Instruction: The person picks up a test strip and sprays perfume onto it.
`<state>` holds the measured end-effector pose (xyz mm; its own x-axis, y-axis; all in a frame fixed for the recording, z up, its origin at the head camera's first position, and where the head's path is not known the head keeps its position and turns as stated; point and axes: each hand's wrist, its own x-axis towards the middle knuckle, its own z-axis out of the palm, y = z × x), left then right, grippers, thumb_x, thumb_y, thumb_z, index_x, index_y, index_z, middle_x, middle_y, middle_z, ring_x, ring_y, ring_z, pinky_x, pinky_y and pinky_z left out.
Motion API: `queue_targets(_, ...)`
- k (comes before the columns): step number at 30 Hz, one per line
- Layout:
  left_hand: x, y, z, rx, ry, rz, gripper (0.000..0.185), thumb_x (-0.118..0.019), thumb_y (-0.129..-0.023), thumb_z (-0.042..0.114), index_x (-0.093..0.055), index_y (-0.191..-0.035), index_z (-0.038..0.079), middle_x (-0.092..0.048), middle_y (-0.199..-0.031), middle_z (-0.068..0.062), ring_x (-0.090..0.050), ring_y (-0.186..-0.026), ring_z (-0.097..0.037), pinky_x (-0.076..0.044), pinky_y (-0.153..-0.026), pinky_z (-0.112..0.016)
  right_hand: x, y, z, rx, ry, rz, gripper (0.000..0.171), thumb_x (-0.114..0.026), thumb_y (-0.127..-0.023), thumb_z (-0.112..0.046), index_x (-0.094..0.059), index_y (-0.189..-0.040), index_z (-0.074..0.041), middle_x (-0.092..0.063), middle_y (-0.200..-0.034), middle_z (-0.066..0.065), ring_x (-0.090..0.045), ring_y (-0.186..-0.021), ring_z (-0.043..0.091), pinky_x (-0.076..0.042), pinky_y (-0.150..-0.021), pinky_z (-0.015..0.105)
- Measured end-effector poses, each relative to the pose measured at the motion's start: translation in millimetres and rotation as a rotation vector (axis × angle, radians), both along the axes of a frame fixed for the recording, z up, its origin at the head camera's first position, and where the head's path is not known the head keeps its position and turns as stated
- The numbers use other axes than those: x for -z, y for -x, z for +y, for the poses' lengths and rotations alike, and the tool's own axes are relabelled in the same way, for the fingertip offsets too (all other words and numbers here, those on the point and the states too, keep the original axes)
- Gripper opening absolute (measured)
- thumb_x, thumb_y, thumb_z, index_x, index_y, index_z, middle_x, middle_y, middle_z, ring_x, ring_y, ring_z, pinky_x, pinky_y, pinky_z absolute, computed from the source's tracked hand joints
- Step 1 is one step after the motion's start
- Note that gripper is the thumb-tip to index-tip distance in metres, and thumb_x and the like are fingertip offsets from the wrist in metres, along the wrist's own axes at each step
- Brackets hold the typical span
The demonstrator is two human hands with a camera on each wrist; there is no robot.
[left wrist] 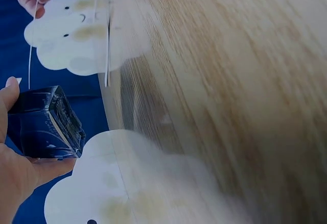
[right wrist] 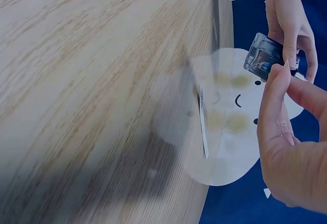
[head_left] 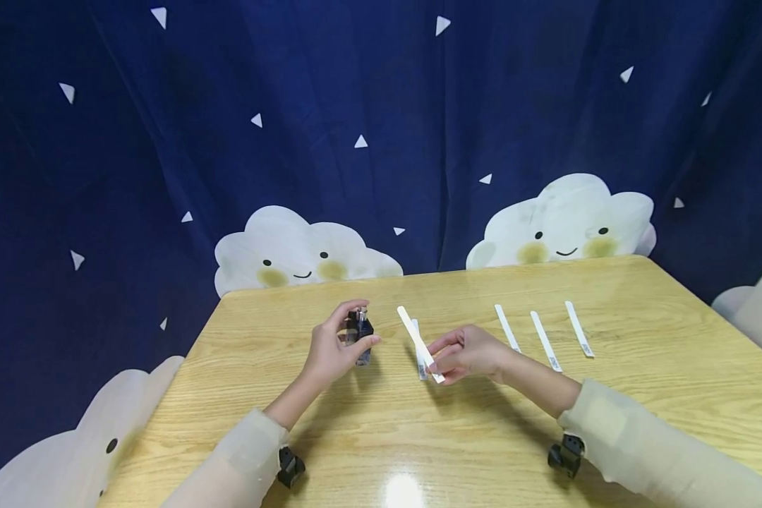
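Note:
My left hand (head_left: pixel 330 347) grips a dark blue glass perfume bottle (head_left: pixel 364 337) above the table, index finger at the silver spray top, thumb along the near side. The left wrist view shows the bottle's (left wrist: pixel 38 124) base and faceted sides. In my right hand (head_left: pixel 473 353), thumb and fingers pinch the lower end of a white paper test strip (head_left: pixel 413 330). That strip tilts up and left, its far end to the right of the bottle. Below it, a second strip (head_left: pixel 422 368) lies on the wood, partly covered from the head view.
On the right of the wooden table (head_left: pixel 381 437) lie three more white strips, the left (head_left: pixel 505 326), middle (head_left: pixel 544 339) and right one (head_left: pixel 578 328), roughly side by side. Behind the table's far edge hangs a dark blue curtain (head_left: pixel 381 85) with clouds.

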<state>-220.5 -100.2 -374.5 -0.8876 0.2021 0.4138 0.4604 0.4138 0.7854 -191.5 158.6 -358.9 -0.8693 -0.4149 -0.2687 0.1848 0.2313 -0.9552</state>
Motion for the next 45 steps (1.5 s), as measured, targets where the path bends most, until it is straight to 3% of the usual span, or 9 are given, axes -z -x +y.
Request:
queue_targets(6,-1.5,-1.3,-3,-0.008,-0.02,-0.028,0.056,-0.08,-0.077,0.012,-0.057,-0.126,0.023,-0.064,-0.122,-0.015,-0.068,-0.103,-0.031,-0.061,-0.078,-0.036,0.6,0.4,2,0.021,-0.017,0.005,0.045,-0.072,-0.08,0.0,-0.054,-0.119,0.013,-0.075,-0.083,0.006,-0.067,-0.067,0.009,-0.061,-0.071,0.03)
queue_targets(12,0.5,-4.1,-8,0.03,-0.007,-0.02,0.055,-0.079,-0.079,0.012,-0.056,-0.127,0.022,-0.063,-0.122,-0.014,-0.068,-0.1,-0.029,-0.06,-0.08,-0.037,4.3,2.4,8,0.039,-0.028,0.007,0.045,-0.07,-0.081,0.001,-0.052,-0.12,0.014,-0.074,-0.083,0.006,-0.066,-0.067,0.009,-0.061,-0.071,0.03)
queue_targets(25,0.8,-10.8,-18,0.085,0.011,-0.026,0.055,-0.079,-0.079,0.013,-0.056,-0.127,0.024,-0.062,-0.127,-0.014,-0.067,-0.1,-0.029,-0.06,-0.078,-0.032,30.4,18.0,22,0.153,-0.051,-0.053,0.045,-0.069,-0.082,0.001,-0.051,-0.12,0.016,-0.067,-0.08,0.004,-0.067,-0.065,0.008,-0.06,-0.068,0.023)
queue_targets(38,4.2,-11.6,-24,0.064,-0.007,-0.02,0.054,-0.079,-0.078,0.016,-0.056,-0.127,0.025,-0.063,-0.123,-0.014,-0.066,-0.103,-0.031,-0.06,-0.08,-0.035,41.5,24.8,27,0.195,-0.018,-0.121,0.04,-0.068,-0.082,0.004,-0.053,-0.117,0.015,-0.065,-0.076,0.003,-0.067,-0.061,0.008,-0.059,-0.064,0.021)
queue_targets(41,-1.8,-16.1,-22,0.05,0.003,-0.035,0.055,-0.078,-0.079,0.01,-0.056,-0.128,0.019,-0.062,-0.123,-0.018,-0.065,-0.103,-0.034,-0.059,-0.08,-0.037,41.7,25.3,26,0.202,-0.013,-0.128,0.038,-0.068,-0.082,0.005,-0.054,-0.115,0.015,-0.065,-0.075,0.002,-0.066,-0.061,0.008,-0.059,-0.063,0.021)
queue_targets(45,-2.4,-16.5,-22,0.047,0.006,-0.051,0.056,-0.079,-0.078,0.01,-0.056,-0.128,0.02,-0.061,-0.124,-0.017,-0.065,-0.104,-0.034,-0.059,-0.081,-0.038,42.6,26.5,25,0.214,-0.008,-0.139,0.036,-0.068,-0.082,0.006,-0.055,-0.114,0.015,-0.065,-0.074,0.002,-0.066,-0.06,0.008,-0.059,-0.063,0.021)
